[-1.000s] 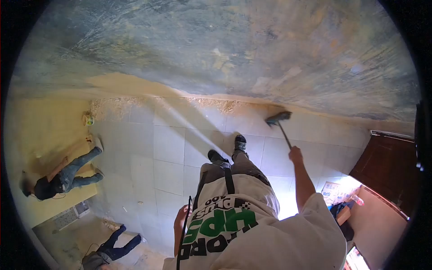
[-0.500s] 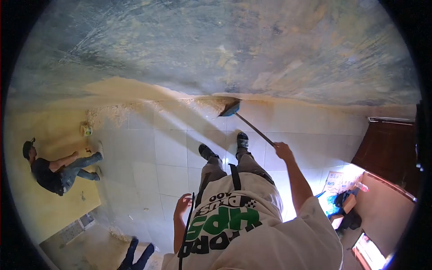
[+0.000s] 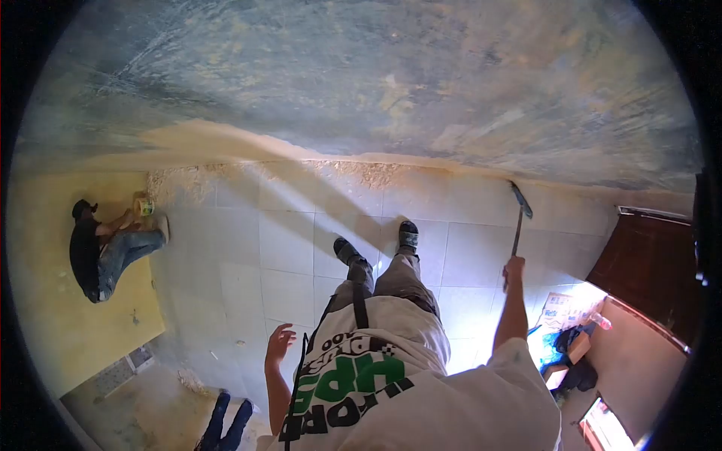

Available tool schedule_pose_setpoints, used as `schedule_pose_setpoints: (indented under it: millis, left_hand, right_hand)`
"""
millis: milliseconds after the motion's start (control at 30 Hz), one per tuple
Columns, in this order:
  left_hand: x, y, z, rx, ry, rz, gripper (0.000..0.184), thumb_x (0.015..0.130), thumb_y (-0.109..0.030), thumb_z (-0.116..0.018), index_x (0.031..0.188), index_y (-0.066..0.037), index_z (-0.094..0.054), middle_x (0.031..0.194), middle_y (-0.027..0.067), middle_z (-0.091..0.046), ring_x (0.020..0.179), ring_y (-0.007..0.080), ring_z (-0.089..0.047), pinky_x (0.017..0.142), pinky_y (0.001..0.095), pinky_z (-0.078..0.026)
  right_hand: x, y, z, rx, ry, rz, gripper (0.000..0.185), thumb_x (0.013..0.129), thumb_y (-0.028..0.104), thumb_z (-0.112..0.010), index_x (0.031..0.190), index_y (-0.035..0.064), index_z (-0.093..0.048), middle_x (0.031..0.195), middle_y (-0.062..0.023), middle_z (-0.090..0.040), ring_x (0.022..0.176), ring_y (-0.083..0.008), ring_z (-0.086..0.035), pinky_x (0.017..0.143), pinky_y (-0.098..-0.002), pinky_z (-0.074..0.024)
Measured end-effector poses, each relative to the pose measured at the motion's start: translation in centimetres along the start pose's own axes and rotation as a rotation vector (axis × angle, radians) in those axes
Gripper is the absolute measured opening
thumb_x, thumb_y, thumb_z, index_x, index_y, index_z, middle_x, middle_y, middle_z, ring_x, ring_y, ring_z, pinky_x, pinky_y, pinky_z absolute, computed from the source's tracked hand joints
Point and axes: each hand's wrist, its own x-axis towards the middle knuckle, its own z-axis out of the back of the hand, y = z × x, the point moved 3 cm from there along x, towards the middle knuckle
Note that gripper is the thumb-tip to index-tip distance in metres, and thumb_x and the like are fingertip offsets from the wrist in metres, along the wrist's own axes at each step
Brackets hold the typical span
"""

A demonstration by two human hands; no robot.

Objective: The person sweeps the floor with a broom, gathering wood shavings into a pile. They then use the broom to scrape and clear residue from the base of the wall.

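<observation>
Head view: our right hand [image 3: 514,271] is closed around a broom [image 3: 521,201], whose head is at far right, near the foot of the wall [image 3: 376,90]. Our left hand [image 3: 280,343] hangs at near left, fingers loosely parted. Crumbled debris [image 3: 376,174] lies along the wall, left of the broom, on the tiled floor [image 3: 289,293].

Right arm out, left arm held low
The right arm [image 3: 512,316] reaches up the frame right of centre, its right hand [image 3: 514,267] closed in a fist-like grip; the left forearm [image 3: 278,395] rises at lower centre-left, the left hand [image 3: 280,343] loose, fingers slightly curled.
</observation>
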Motion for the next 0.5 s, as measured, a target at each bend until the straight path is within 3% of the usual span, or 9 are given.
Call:
schedule_pose_setpoints:
  millis: [67,100,167,233,267,333,400,467,500]
  left_hand:
    - [-2.7,-1.7,0.4,0.03,-0.062,0.007,0.026,0.09,-0.014,-0.046,0.115,-0.011,-0.052,0.094,0.0067,-0.062,0.085,0.0166,-0.061,0.074,0.0298,-0.048]
    - [-4.1,-3.0,0.6,0.061,-0.112,0.007,0.026,0.09,-0.013,-0.047,0.115,-0.011,-0.053,0.094,0.0062,-0.062,0.085,0.0162,-0.061,0.073,0.029,-0.048]
    - [-6.5,-7.5,0.7,0.041,-0.213,-0.115,0.024,0.09,-0.014,-0.049,0.113,-0.009,-0.055,0.091,0.0035,-0.061,0.083,0.0139,-0.06,0.072,0.0273,-0.047]
    - [-8.8,-13.7,0.1,0.05,-0.326,-0.284,0.022,0.091,-0.02,-0.051,0.109,-0.008,-0.057,0.091,0.0048,-0.061,0.08,0.0137,-0.059,0.072,0.0271,-0.047]
    - [-10.0,-16.7,-0.7,0.058,-0.328,-0.282,0.022,0.091,-0.02,-0.051,0.109,-0.008,-0.057,0.091,0.0048,-0.061,0.08,0.0137,-0.059,0.072,0.0271,-0.047]
    - [-12.5,-23.2,-2.6,-0.082,-0.265,-0.544,0.022,0.091,-0.024,-0.051,0.102,-0.006,-0.06,0.091,0.0072,-0.061,0.078,0.012,-0.057,0.068,0.0255,-0.046]
    - [-16.0,-29.0,-5.0,0.116,-0.107,-0.744,0.025,0.089,-0.026,-0.054,0.097,-0.004,-0.062,0.089,0.0102,-0.06,0.076,0.0136,-0.057,0.064,0.0267,-0.045]
    - [-18.6,-33.9,-9.2,-0.062,0.338,-1.091,0.024,0.085,-0.025,-0.059,0.095,-0.004,-0.063,0.091,0.012,-0.06,0.075,0.0192,-0.058,0.061,0.0306,-0.045]
    - [-20.7,-35.7,-11.5,0.021,0.416,-1.122,0.018,0.082,-0.02,-0.06,0.092,-0.006,-0.064,0.095,0.0133,-0.06,0.074,0.0257,-0.058,0.062,0.0358,-0.045]
  right_hand:
    - [2.2,-0.8,-5.7,-0.17,-0.142,-0.115,0.013,0.084,0.016,-0.042,0.079,0.0056,-0.047,0.053,-0.0095,-0.048,0.039,-0.0198,-0.048,0.031,-0.034,-0.0379]
    - [2.5,-1.2,-9.3,0.028,-0.233,-0.185,0.015,0.083,0.016,-0.042,0.087,0.0028,-0.048,0.059,-0.0125,-0.053,0.041,-0.0215,-0.051,0.032,-0.0359,-0.0404]
    - [2.6,-1.0,-15.6,-0.03,-0.095,-0.245,0.014,0.082,0.014,-0.043,0.088,0.0026,-0.048,0.058,-0.0119,-0.052,0.043,-0.0228,-0.052,0.034,-0.0391,-0.0421]
    - [0.0,0.9,-18.7,-0.065,-0.035,-0.26,0.012,0.082,0.015,-0.043,0.084,0.0043,-0.049,0.057,-0.0115,-0.05,0.042,-0.0227,-0.051,0.034,-0.0396,-0.042]
    - [-2.4,2.1,-22.2,-0.178,0.058,-0.224,0.01,0.077,0.016,-0.05,0.076,0.0058,-0.052,0.055,-0.0108,-0.052,0.043,-0.0214,-0.053,0.037,-0.0379,-0.043]
    - [-9.7,4.6,-27.3,-0.4,0.235,-0.148,0.012,0.068,0.018,-0.063,0.062,0.0088,-0.058,0.052,-0.0094,-0.056,0.045,-0.0186,-0.056,0.043,-0.0345,-0.0448]
    - [-10.6,5.2,-26.7,-0.511,0.313,-0.1,0.014,0.064,0.019,-0.069,0.055,0.0103,-0.061,0.05,-0.0087,-0.058,0.046,-0.0172,-0.058,0.046,-0.0329,-0.0458]
    - [-9.3,2.3,-26.3,-0.836,0.518,0.322,0.016,0.063,0.019,-0.069,0.056,0.009,-0.06,0.05,-0.0096,-0.057,0.046,-0.021,-0.058,0.047,-0.0344,-0.0463]
    - [-9.0,2.0,-25.1,-1.179,0.661,0.956,0.014,0.065,0.013,-0.067,0.06,0.0036,-0.058,0.05,-0.0111,-0.055,0.04,-0.0242,-0.053,0.04,-0.0358,-0.0432]
